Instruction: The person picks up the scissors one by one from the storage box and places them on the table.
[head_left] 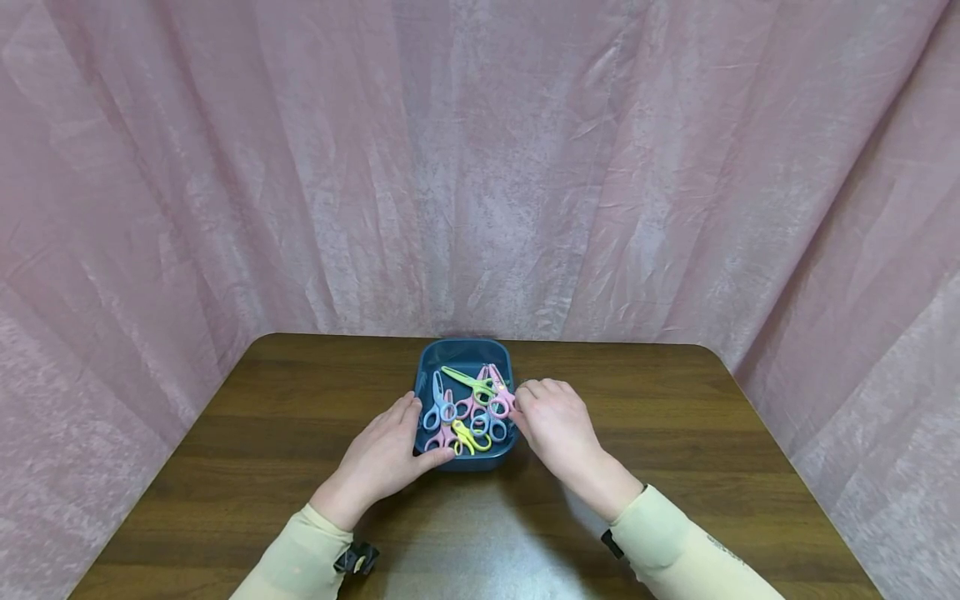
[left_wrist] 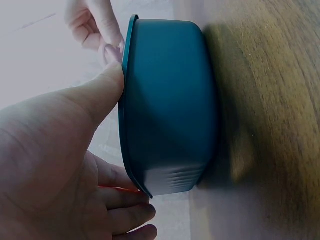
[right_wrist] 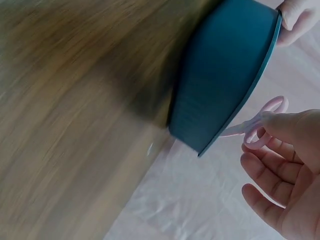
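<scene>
A dark teal plastic bin holds several small scissors with pastel handles. My left hand rests on its near left corner, the thumb along the near rim and the fingers straight by the left side. At the right rim my right hand pinches pink scissors near the handles between thumb and forefinger, other fingers loosely bent. Their blades point in over the rim in the right wrist view. Beside them lie green scissors, blue scissors and yellow scissors, partly overlapping others.
The bin stands near the far edge of a brown wood-grain table. Pink velvety curtains hang behind the table and at its sides. Both wrists wear dark straps over pale sleeves.
</scene>
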